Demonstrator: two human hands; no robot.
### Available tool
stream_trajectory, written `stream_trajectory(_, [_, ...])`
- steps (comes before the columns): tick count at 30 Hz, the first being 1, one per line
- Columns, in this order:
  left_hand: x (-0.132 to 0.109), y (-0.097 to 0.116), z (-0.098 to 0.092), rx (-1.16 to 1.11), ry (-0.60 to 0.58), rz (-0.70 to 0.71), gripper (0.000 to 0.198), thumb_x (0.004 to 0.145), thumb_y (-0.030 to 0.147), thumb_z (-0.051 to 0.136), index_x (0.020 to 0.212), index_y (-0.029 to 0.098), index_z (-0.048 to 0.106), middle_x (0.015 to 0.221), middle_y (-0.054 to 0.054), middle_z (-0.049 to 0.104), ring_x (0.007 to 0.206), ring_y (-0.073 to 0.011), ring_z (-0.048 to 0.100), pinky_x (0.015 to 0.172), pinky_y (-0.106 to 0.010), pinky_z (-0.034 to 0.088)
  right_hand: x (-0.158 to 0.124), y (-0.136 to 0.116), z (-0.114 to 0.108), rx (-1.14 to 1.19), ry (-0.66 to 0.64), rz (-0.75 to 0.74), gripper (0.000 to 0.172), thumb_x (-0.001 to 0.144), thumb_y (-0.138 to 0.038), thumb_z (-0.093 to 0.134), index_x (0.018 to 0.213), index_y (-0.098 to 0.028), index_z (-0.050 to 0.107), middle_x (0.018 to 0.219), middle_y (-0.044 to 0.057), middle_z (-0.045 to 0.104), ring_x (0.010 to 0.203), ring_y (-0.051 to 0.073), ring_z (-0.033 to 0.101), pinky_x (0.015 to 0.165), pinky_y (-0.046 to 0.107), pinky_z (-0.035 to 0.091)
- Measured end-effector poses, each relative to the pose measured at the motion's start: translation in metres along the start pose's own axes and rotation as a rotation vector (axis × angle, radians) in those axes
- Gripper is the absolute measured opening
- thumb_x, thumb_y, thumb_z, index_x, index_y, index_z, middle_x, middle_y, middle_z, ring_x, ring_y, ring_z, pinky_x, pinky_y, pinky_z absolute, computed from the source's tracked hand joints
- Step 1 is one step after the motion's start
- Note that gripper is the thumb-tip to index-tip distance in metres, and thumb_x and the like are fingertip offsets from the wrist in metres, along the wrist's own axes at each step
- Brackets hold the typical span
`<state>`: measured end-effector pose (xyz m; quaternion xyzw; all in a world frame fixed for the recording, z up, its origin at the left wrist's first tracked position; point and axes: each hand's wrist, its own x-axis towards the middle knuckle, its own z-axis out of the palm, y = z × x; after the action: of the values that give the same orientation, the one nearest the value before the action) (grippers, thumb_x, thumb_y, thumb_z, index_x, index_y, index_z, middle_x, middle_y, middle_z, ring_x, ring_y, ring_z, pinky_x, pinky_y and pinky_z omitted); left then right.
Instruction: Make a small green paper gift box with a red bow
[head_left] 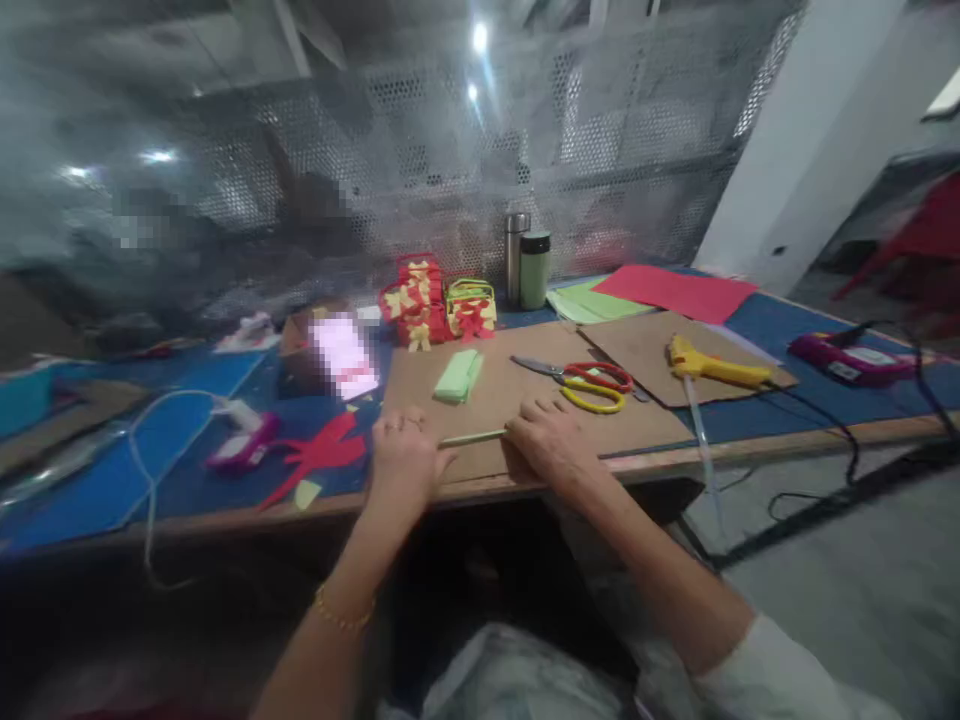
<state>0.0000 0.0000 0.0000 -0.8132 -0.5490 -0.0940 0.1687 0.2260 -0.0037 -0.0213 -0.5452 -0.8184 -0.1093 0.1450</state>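
Observation:
Between my hands a thin, pale green strip (pixel 472 437), perhaps folded or rolled paper, runs level just above the brown cardboard (pixel 510 345) at the table's front edge. My left hand (pixel 405 455) grips its left end, and my right hand (pixel 544 435) is closed on its right end; both ends are hidden under the fingers. Just beyond them lies a small folded stack of light green paper (pixel 459 375). Scissors (pixel 559 372) with one red and one yellow handle loop rest on the cardboard beyond my right hand.
Small red and yellow paper baskets with bows (pixel 420 300) stand at the back beside a green flask (pixel 535 270). A yellow glue gun (pixel 716 367) lies at right, its cord trailing off the edge. Red paper cutouts (pixel 322 450) and a lit phone (pixel 343 355) are at left.

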Motion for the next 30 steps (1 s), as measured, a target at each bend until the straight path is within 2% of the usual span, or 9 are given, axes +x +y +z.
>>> stream_trajectory(3, [0.002,0.002,0.002,0.024,0.011,0.109,0.019,0.096,0.027,0.061,0.099,0.019,0.078,0.106,-0.014,0.071,0.102,-0.0309,0.060,0.093,-0.047,0.037,-0.001,0.005,0.005,0.026,0.054,-0.059,0.016,0.098,-0.024,0.061,0.087,-0.018,0.072,0.092,0.009,0.067,0.089,0.023,0.049,0.081,0.037,0.027])
stream_trajectory(7, [0.006,0.008,-0.005,-0.060,-0.007,0.172,0.023,0.100,0.022,0.052,0.095,0.019,0.075,0.089,-0.009,0.071,0.091,-0.0252,0.062,0.089,-0.042,0.036,-0.002,0.012,0.007,0.047,0.093,-0.089,0.016,0.098,-0.020,0.060,0.087,-0.018,0.072,0.090,0.008,0.068,0.086,0.022,0.049,0.084,0.037,0.028])
stream_trajectory(13, [0.016,0.021,-0.024,-0.217,-0.220,0.204,0.032,0.100,0.029,0.055,0.075,0.018,0.072,0.076,-0.008,0.073,0.074,-0.0222,0.059,0.077,-0.037,0.031,-0.004,-0.001,-0.014,0.111,0.059,-0.155,0.015,0.097,-0.012,0.057,0.101,-0.017,0.070,0.099,0.010,0.071,0.094,0.024,0.055,0.094,0.039,0.030])
stream_trajectory(16, [0.018,0.027,-0.030,-0.240,-0.286,0.214,0.030,0.100,0.023,0.052,0.081,0.018,0.074,0.077,-0.008,0.075,0.072,-0.0216,0.060,0.075,-0.036,0.031,-0.001,-0.015,-0.024,0.183,-0.046,-0.197,0.016,0.099,-0.014,0.054,0.098,-0.015,0.070,0.095,0.011,0.070,0.088,0.022,0.058,0.087,0.037,0.034])
stream_trajectory(18, [0.017,0.028,-0.031,-0.274,-0.287,0.188,0.027,0.100,0.021,0.051,0.090,0.019,0.076,0.083,-0.009,0.077,0.076,-0.0220,0.061,0.078,-0.036,0.032,-0.002,-0.019,-0.026,0.224,-0.105,-0.169,0.015,0.099,-0.012,0.055,0.095,-0.015,0.069,0.091,0.010,0.069,0.080,0.019,0.058,0.078,0.033,0.035])
stream_trajectory(20, [0.014,0.024,-0.033,-0.313,-0.266,0.136,0.026,0.099,0.024,0.053,0.094,0.019,0.077,0.086,-0.009,0.078,0.078,-0.0225,0.062,0.081,-0.037,0.034,-0.006,-0.016,-0.024,0.287,-0.106,-0.132,0.011,0.097,-0.010,0.058,0.093,-0.015,0.068,0.090,0.008,0.068,0.076,0.017,0.057,0.071,0.030,0.033])
stream_trajectory(23, [0.009,0.017,-0.034,-0.419,-0.246,0.083,0.029,0.098,0.028,0.054,0.079,0.018,0.074,0.078,-0.006,0.077,0.077,-0.0210,0.062,0.083,-0.035,0.036,-0.015,-0.005,-0.018,0.425,-0.061,-0.107,0.008,0.093,-0.010,0.062,0.088,-0.016,0.065,0.085,0.004,0.065,0.071,0.014,0.054,0.063,0.026,0.029])
stream_trajectory(25, [0.007,0.014,-0.035,-0.553,-0.280,0.076,0.035,0.097,0.031,0.054,0.068,0.019,0.069,0.068,-0.004,0.073,0.070,-0.0182,0.061,0.079,-0.032,0.038,-0.019,0.002,-0.016,0.514,-0.053,-0.095,0.012,0.092,-0.010,0.062,0.082,-0.017,0.064,0.080,0.001,0.063,0.067,0.012,0.050,0.061,0.026,0.027])
stream_trajectory(30, [0.008,0.011,-0.036,-0.813,-0.367,0.067,0.036,0.092,0.036,0.051,0.062,0.019,0.062,0.052,0.002,0.060,0.054,-0.0129,0.053,0.061,-0.026,0.035,-0.023,0.017,-0.018,0.653,-0.142,-0.078,0.021,0.097,-0.021,0.056,0.078,-0.018,0.064,0.071,0.000,0.061,0.066,0.012,0.047,0.062,0.025,0.027])
